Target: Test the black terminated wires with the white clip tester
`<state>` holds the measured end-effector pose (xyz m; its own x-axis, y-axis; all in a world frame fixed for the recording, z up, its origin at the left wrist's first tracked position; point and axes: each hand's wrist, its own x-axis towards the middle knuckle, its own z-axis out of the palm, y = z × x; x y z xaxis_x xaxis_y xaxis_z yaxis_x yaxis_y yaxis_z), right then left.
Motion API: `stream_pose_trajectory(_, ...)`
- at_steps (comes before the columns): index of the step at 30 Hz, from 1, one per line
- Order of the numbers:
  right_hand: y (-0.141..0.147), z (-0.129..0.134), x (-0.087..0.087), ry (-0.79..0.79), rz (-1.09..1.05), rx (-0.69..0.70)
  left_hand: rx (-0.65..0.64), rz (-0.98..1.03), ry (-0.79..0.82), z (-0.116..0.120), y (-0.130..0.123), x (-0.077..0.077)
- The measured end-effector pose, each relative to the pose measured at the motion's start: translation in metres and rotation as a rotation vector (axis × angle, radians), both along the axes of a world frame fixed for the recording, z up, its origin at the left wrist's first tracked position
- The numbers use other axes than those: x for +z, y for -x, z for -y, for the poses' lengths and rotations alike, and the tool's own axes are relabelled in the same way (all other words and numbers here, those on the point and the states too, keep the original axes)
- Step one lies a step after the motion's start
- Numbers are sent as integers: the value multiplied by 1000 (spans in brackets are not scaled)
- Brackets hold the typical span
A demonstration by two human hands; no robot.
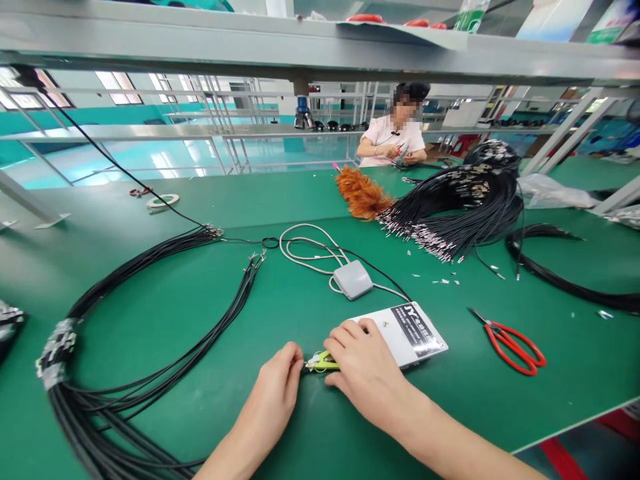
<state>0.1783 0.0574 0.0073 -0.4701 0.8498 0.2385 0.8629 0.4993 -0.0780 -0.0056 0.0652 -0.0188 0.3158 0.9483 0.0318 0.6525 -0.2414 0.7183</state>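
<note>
Partly covered, the white box (395, 339) carries a black, white-lettered label (418, 327).

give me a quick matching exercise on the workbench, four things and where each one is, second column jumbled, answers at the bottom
Things:
1. red-handled metal scissors
2. grey square plastic pedal
3. feathery orange-brown duster
4. yellow-green hand tool

Places:
A. right beside the large bundle of black cables
B. between the left hand and right hand
C. right of the flat white box
D. joined to a looped grey cable

Pairs: 1-C, 2-D, 3-A, 4-B
</note>
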Motion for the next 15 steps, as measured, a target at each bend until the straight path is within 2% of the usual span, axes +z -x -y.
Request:
stream_pose_trajectory(3, -29, 23, 0, -140, -288, -67, -4, -7, 12, 0, 1, 0)
stream_pose_trajectory(5, -49, 42, -7, -267, -381, -130, -7, -7, 22, 0, 2, -1)
stream_pose_trajectory(7, -62, 59, -17, -319, -388, -139, -12, 0, 31, 0, 3, -2)
stream_pose_trajectory(10, -66, 72, -32, -316, -350, -97, -16, 6, 51, 0, 4, -4)
stream_pose_trajectory(15, -57, 71, -44, -382, -340, -139, -25, 17, 73, 0, 7, -4)
